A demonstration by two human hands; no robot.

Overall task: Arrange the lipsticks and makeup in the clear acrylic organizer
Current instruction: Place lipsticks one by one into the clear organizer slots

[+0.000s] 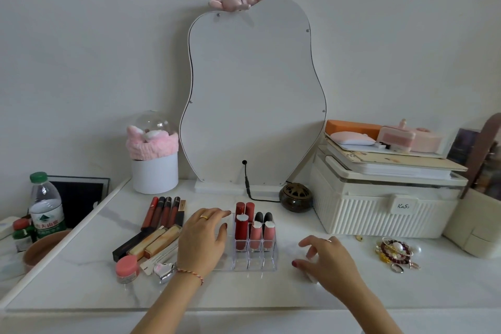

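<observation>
The clear acrylic organizer (pixel 254 247) sits mid-table, half filled with upright lipsticks (pixel 253 228), while more tubes (pixel 162 214) are left lying to its left. The left hand (pixel 203 238) is rested empty on its left edge, fingers spread; the right hand (pixel 325 257) is hovered nearby, loosely open. The light tray could be nudged and the standing lipsticks toppled.

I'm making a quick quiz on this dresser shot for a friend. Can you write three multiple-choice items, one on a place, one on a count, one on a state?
1. Where do the loose lip gloss tubes lie?
A. Left of the organizer
B. On the ribbed white box
C. Behind the mirror

2. How many lipsticks stand in the organizer?
A. Three
B. Seven
C. Twelve

3. What is the right hand doing?
A. Gripping a lipstick
B. Hovering with nothing in it
C. Lifting the bracelets

Answers:
1. A: the tubes lie in a row beside the left hand, left of the clear rack.
2. B: two red at the back, two dark-capped, three in the next row.
3. B: its fingers are spread above the table, with no object between them.
</observation>
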